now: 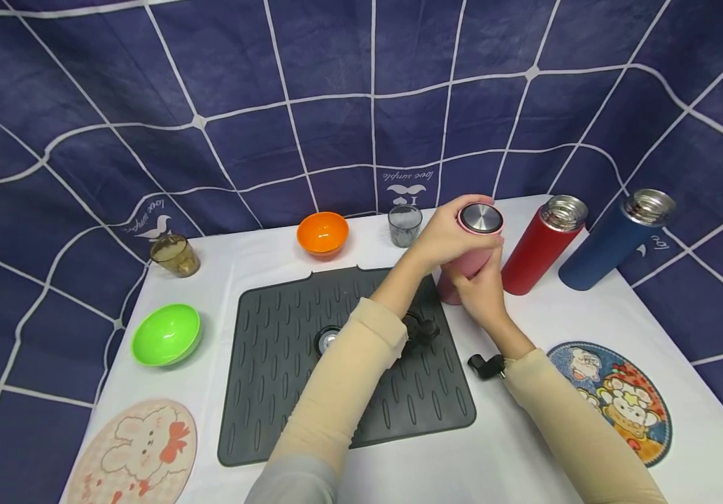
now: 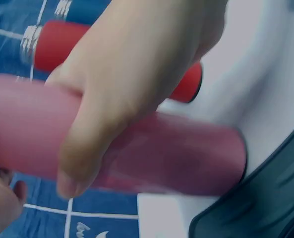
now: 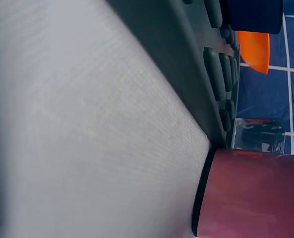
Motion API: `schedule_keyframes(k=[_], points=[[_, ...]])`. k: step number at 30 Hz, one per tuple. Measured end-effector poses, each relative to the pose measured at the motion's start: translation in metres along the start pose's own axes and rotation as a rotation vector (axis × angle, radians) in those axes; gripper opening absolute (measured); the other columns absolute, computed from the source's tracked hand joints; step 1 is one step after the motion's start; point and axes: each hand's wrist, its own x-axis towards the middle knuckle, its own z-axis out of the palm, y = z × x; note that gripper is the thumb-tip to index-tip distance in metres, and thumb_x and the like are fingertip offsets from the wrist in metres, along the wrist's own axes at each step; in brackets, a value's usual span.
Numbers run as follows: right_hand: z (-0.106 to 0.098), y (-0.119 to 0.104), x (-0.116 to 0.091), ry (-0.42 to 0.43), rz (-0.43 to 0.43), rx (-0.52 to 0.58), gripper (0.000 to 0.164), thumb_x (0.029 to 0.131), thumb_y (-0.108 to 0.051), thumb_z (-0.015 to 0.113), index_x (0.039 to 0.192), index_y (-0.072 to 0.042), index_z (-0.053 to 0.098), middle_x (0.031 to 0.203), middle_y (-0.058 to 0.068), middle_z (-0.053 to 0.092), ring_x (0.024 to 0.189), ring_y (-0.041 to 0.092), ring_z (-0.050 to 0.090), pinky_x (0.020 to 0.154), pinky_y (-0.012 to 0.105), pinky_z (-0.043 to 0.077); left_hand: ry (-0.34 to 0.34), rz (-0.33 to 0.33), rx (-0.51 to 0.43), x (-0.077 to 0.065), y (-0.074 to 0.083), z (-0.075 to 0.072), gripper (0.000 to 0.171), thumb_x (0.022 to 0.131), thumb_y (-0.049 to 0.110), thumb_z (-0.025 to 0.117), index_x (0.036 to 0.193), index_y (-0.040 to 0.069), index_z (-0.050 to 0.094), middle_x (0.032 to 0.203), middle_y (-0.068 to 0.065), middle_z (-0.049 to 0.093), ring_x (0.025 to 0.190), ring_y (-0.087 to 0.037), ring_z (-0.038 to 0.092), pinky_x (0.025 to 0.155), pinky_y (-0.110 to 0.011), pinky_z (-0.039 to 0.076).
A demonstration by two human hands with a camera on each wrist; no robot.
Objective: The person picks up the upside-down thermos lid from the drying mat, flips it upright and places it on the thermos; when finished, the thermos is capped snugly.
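Right of centre in the head view, a pink bottle stands on the white table, both of the person's hands clamped on it. The left hand curls round its upper end, about the silver-topped lid; the right hand wraps the body lower down, thumb and fingers gripping it. In the left wrist view the bottle lies across the frame from left to right (the camera is turned sideways), its dark-edged base just beside the grey mat. The right wrist view has that base at the lower right.

Over in the right half of the head view, a red bottle and a blue bottle show bare metal mouths. Below them, toward the lower right, lies a round cartoon mat. At upper centre are an orange bowl and a clear glass; left of them, a brown glass. A green bowl sits at the left, above a rabbit mat in the lower left. Near the frame's middle, a black-rimmed round piece rests on the grey mat, partly hidden by the left sleeve.
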Motion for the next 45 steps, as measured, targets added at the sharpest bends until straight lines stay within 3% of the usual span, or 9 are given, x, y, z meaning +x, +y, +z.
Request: schedule_keyframes(k=[2, 9, 17, 21, 24, 27, 35, 37, 45], points=[[0.0, 0.0, 0.0, -0.004, 0.003, 0.0, 0.076, 0.081, -0.009, 0.07, 0.139, -0.012, 0.02, 0.135, 0.012, 0.045, 0.123, 0.021, 0.049, 0.103, 0.039, 0.039, 0.008, -0.009, 0.046, 0.0, 0.001, 0.0, 0.065, 0.067, 0.027, 0.085, 0.123, 0.024, 0.053, 0.115, 0.009, 0.059, 0.103, -0.005, 0.055, 0.088, -0.021, 0.043], [-0.003, -0.001, -0.001, -0.008, -0.039, -0.012, 0.077, 0.081, -0.004, 0.068, 0.14, -0.006, 0.019, 0.139, 0.014, 0.043, 0.127, 0.02, 0.044, 0.109, 0.036, 0.032, 0.283, 0.057, 0.274, -0.01, 0.003, 0.018, 0.071, 0.062, 0.049, 0.083, 0.121, 0.024, 0.052, 0.114, 0.011, 0.057, 0.11, -0.004, 0.046, 0.094, -0.028, 0.035], [0.002, 0.005, 0.001, -0.006, -0.011, 0.002, 0.076, 0.081, -0.008, 0.07, 0.139, -0.015, 0.021, 0.136, 0.014, 0.044, 0.123, 0.021, 0.048, 0.102, 0.033, 0.039, 0.031, 0.034, 0.186, -0.002, 0.001, -0.002, 0.068, 0.067, 0.035, 0.084, 0.127, 0.031, 0.051, 0.12, 0.013, 0.059, 0.107, -0.002, 0.051, 0.094, -0.027, 0.035], [0.003, 0.022, 0.004, 0.021, -0.015, -0.016, 0.073, 0.081, -0.008, 0.071, 0.136, -0.013, 0.024, 0.131, 0.012, 0.05, 0.121, 0.018, 0.05, 0.101, 0.027, 0.039, 0.188, 0.026, 0.314, -0.007, 0.003, 0.012, 0.081, 0.061, 0.051, 0.084, 0.128, 0.028, 0.045, 0.122, 0.013, 0.054, 0.113, -0.005, 0.045, 0.094, -0.035, 0.027], [0.003, 0.033, 0.007, 0.058, -0.041, -0.069, 0.073, 0.08, -0.01, 0.072, 0.137, -0.009, 0.025, 0.129, 0.011, 0.053, 0.122, 0.019, 0.05, 0.102, 0.034, 0.039, 0.343, 0.024, 0.398, -0.012, 0.005, 0.025, 0.079, 0.06, 0.057, 0.082, 0.124, 0.027, 0.047, 0.114, 0.011, 0.056, 0.11, -0.008, 0.047, 0.092, -0.035, 0.027], [0.003, 0.035, 0.008, 0.099, -0.052, -0.145, 0.071, 0.081, -0.014, 0.07, 0.137, -0.007, 0.026, 0.126, 0.017, 0.055, 0.12, 0.027, 0.054, 0.099, 0.044, 0.042, 0.393, 0.043, 0.416, -0.013, 0.005, 0.029, 0.07, 0.064, 0.05, 0.081, 0.122, 0.024, 0.05, 0.109, 0.009, 0.061, 0.106, -0.01, 0.05, 0.091, -0.035, 0.028], [0.0, 0.036, 0.011, 0.034, 0.014, -0.034, 0.077, 0.072, -0.014, 0.08, 0.134, -0.016, 0.033, 0.124, 0.006, 0.058, 0.109, 0.014, 0.056, 0.091, 0.027, 0.045, -0.002, -0.012, 0.161, 0.002, 0.001, -0.001, 0.063, 0.065, 0.032, 0.084, 0.121, 0.028, 0.055, 0.107, 0.011, 0.063, 0.097, -0.003, 0.057, 0.086, -0.026, 0.04], [0.001, 0.037, 0.011, 0.009, 0.014, 0.021, 0.078, 0.072, -0.012, 0.08, 0.134, -0.017, 0.033, 0.125, 0.005, 0.056, 0.108, 0.011, 0.055, 0.091, 0.021, 0.044, -0.035, -0.026, 0.117, 0.002, 0.001, -0.004, 0.069, 0.063, 0.028, 0.086, 0.123, 0.029, 0.051, 0.109, 0.012, 0.061, 0.099, -0.002, 0.056, 0.088, -0.027, 0.039], [-0.001, 0.038, 0.007, 0.061, -0.02, -0.122, 0.068, 0.079, -0.011, 0.073, 0.132, -0.004, 0.031, 0.116, 0.016, 0.063, 0.109, 0.024, 0.06, 0.087, 0.024, 0.044, 0.364, 0.015, 0.395, -0.016, 0.007, 0.027, 0.081, 0.059, 0.056, 0.083, 0.126, 0.026, 0.047, 0.11, 0.01, 0.061, 0.105, -0.007, 0.053, 0.09, -0.032, 0.035]])
